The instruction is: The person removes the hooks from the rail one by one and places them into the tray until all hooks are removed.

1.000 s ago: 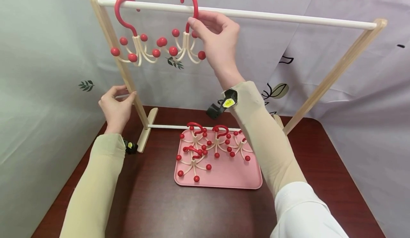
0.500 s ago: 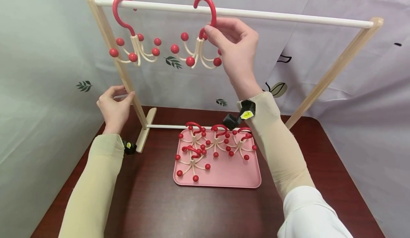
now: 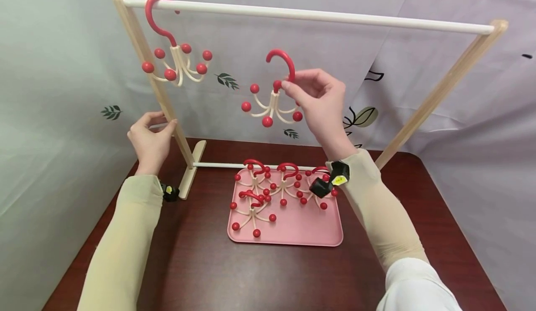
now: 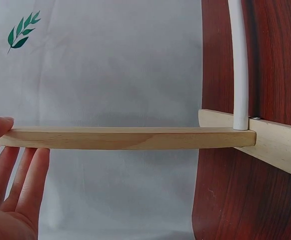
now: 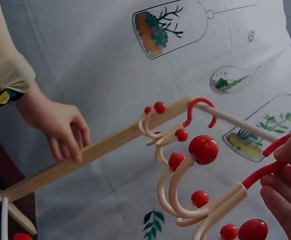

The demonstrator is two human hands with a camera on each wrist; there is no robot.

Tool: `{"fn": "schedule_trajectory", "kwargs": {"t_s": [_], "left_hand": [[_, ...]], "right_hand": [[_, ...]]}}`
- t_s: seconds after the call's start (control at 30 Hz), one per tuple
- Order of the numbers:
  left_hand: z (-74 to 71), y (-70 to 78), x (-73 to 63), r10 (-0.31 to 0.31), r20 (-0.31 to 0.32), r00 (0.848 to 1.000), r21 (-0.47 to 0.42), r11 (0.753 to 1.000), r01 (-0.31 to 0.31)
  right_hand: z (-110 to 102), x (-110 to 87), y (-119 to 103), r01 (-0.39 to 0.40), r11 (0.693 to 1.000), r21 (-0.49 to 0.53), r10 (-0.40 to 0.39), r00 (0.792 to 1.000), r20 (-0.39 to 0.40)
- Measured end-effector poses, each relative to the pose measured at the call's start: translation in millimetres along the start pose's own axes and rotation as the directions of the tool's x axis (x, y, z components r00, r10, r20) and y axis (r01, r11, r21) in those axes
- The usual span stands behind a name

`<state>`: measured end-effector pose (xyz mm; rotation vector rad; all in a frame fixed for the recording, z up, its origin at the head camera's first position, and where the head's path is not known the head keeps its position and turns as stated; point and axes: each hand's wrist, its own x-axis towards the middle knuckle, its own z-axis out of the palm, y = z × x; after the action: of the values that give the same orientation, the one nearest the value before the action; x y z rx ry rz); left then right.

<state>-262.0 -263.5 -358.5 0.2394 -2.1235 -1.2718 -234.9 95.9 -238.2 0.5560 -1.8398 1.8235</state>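
One pink tray (image 3: pixel 301 229), on counter (image 3: pixel 197 269): holds four red-hooked hangers (image 3: pixel 252 213). Above tray: right hand (image 3: pixel 324 101) pinches a fifth hanger (image 3: pixel 274 100). Left of tray: left hand (image 3: pixel 151 141) grips a wooden post (image 4: pixel 135 139).

Bright head view, dimmer, greyer wrist views

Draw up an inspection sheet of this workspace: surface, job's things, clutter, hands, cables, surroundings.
Surface: dark red-brown table, bearing a pink tray.
Job's things: one hanger hangs from the white top rail; a held hanger is below and off it; four tray hangers lie in the tray.
Clutter: nothing seen.
Hands: left hand pinches the wooden post; right hand grips the held hanger's red hook.
Cables: nothing seen.
Surroundings: pale backdrop with printed plants.
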Motion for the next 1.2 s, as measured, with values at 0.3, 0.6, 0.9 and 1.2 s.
{"fn": "schedule_trajectory", "kwargs": {"t_s": [0.3,0.6,0.9,1.2], "left_hand": [[-1.3,0.0,0.8,-0.007,-0.005,1.0,0.0,1.0,0.007],[-0.5,0.2,1.3,-0.005,-0.001,1.0,-0.002,1.0,0.005],[-0.1,-0.3,0.5,-0.01,0.008,1.0,0.001,1.0,0.01],[0.2,-0.5,1.7,-0.013,0.011,1.0,-0.009,1.0,0.014]], "right_hand": [[-21.8,-34.7,22.9,-0.018,0.999,-0.028,0.019,1.0,0.022],[-43.2,-74.9,37.8,-0.095,0.995,-0.019,0.096,0.993,0.063],[-63.9,-117.8,51.5,-0.183,0.983,-0.03,0.185,0.973,0.136],[-70.3,-154.6,66.0,-0.256,0.964,-0.068,0.264,0.948,0.179]]}}
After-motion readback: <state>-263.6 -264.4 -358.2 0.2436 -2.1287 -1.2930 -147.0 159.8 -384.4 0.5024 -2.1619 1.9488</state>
